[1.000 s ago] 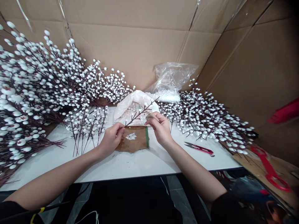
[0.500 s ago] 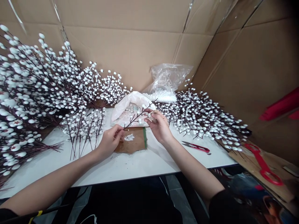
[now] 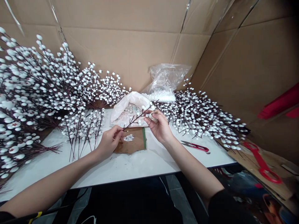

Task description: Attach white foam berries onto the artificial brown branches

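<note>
My left hand pinches the lower end of a dark artificial twig, which slants up to the right. A few white berries sit near the twig's upper part. My right hand is closed at that upper part, with small whitish berries between thumb and fingers; how many is hidden. Below the twig lies a brown cardboard piece with a smear of white paste and a green edge. Just behind the hands, an open white bag holds loose pale berries.
Finished white-berry branches crowd the left, with short berry stems in front. More berry branches lie right. A clear plastic bag of white beads stands behind. Red thread snips lie on the white table. Cardboard walls surround it.
The right hand has shifted very slightly at the twig's upper part. The left hand keeps its hold on the stem. The whole view has drifted a little.
</note>
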Demonstrator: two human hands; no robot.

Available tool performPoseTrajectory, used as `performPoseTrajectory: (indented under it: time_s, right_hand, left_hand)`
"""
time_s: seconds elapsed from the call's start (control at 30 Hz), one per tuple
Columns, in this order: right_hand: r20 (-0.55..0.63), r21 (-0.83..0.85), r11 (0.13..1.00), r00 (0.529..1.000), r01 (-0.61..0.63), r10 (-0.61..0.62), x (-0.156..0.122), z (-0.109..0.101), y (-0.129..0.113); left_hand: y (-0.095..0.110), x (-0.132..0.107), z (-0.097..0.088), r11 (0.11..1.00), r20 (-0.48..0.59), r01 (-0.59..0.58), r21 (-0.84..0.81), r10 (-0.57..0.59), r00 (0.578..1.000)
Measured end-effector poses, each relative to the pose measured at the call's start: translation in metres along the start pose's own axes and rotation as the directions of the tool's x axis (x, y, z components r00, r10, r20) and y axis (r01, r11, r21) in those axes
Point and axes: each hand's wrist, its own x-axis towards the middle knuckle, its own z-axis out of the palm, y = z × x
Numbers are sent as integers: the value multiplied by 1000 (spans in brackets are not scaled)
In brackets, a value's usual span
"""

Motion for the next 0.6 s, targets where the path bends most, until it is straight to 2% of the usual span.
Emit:
performPoseTrajectory:
  time_s: [0.17, 0.6]
  right_hand:
    - [16, 80, 997, 1000, -10, 9, 0, 1, -1]
    - [-10, 121, 991, 998, -62, 64, 0, 2, -5]
  left_hand:
    - [0, 1, 0, 999, 1, -15, 32, 15, 1000]
    - [-2, 1, 0, 1000, -1, -18, 16, 18, 1000]
